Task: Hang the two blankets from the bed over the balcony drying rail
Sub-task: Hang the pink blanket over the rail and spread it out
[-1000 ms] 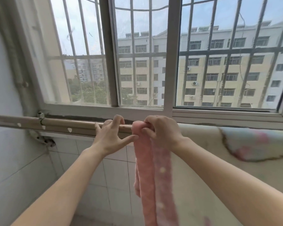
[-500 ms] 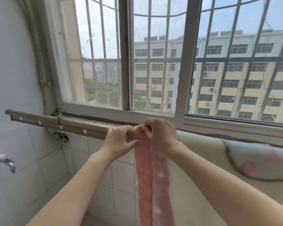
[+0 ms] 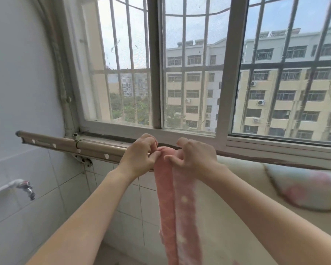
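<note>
Got pink blanket (image 3: 168, 197) slung over rail (image 3: 96, 148), bunched into a narrow rope, hanging down front. Looks like soft fleece w/ pale dots: floppy, prob light, grippy not slippery. Best taken at top fold & pulled sideways to spread. Pinching that fold w/ curled fingers of left hand (image 3: 139, 157) on one edge, right hand (image 3: 195, 157) on other. Cream blanket (image 3: 227, 207) alongside on right, touching. Smooth metal tube rail, glossy tiles (image 3: 69, 188) below.

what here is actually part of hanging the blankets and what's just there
Part of the job:
- pink blanket, pinched at its top by left hand and right hand
- cream blanket, hanging to its right
- drying rail

Just there:
- wall tap
- window
- outer bars
</note>
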`<state>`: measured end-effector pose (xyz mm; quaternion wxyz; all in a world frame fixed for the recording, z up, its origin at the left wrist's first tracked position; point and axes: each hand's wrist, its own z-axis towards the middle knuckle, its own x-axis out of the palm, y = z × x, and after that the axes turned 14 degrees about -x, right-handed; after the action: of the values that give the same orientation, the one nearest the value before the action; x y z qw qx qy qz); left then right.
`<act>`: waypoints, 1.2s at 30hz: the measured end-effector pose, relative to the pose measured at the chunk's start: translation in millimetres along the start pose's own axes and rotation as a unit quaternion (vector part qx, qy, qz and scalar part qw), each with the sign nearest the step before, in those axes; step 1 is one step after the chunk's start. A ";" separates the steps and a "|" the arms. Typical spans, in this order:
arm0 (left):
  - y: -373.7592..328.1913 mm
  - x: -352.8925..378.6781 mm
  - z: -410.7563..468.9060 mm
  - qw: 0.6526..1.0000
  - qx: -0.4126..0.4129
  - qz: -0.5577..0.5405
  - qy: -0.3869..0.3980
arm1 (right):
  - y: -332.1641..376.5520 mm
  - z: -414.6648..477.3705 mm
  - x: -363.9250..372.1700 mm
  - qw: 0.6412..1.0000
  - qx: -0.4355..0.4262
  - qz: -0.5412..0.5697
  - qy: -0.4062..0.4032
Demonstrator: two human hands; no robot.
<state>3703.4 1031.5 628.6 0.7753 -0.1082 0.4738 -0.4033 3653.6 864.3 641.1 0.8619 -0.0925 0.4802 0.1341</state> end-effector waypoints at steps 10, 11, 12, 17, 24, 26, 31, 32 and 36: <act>80.8 -11.6 7.4 0.862 -0.034 0.506 -0.004 | 14.2 5.7 14.9 0.999 -0.032 -0.016 -0.010; 85.5 -10.3 9.4 0.868 -0.039 0.494 -0.010 | 18.2 9.3 18.0 0.999 -0.032 -0.020 -0.015; 86.7 -8.1 10.2 0.876 -0.044 0.479 -0.019 | 19.8 10.8 19.4 0.999 -0.032 -0.021 -0.018; 105.8 -15.1 20.0 0.903 -0.032 0.427 -0.037 | 41.3 32.2 31.4 0.998 -0.032 -0.021 -0.054; 121.0 -26.0 27.9 0.924 -0.003 0.381 -0.038 | 72.4 61.6 47.0 0.997 -0.019 -0.025 -0.070; 123.6 -26.0 28.3 0.924 0.002 0.380 -0.041 | 83.1 73.0 53.0 0.997 -0.022 -0.025 -0.070; 134.4 -34.3 31.5 0.930 0.033 0.363 -0.044 | 95.7 89.8 62.4 0.998 -0.012 -0.007 -0.069; 141.0 -39.5 33.8 0.933 0.038 0.356 -0.044 | 97.3 90.9 63.6 0.997 -0.013 -0.004 -0.071; 174.0 -66.6 39.3 0.944 0.001 0.325 -0.061 | 101.6 93.6 67.0 0.997 -0.009 -0.006 -0.079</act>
<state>3811.6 1184.9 596.7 0.8919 0.0282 0.4344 -0.1226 3729.9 997.0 629.7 0.8971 -0.0919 0.4089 0.1402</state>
